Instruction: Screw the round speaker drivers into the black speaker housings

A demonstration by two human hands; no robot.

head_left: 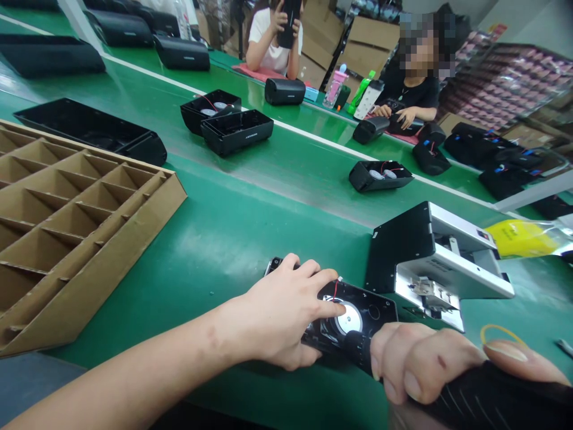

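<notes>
My left hand (293,313) grips a black speaker panel (379,303) lying on the green table, its fingers spread over the top and its thumb at the near edge. A round speaker driver (349,318) with a silver-white back is set in the panel, and a red wire shows beside my fingers. My right hand (423,361) is wrapped round a black electric screwdriver (496,391). Its nose points left, over the panel's near side by the driver; the bit's tip is hidden.
Right of the panel stands a black-and-silver screw feeder (398,251), with a yellow bag (521,237) behind it. A cardboard divider box (134,254) is at left. Open speaker housings (239,131) lie along the conveyor (304,167). Two people sit across it, handling black speakers.
</notes>
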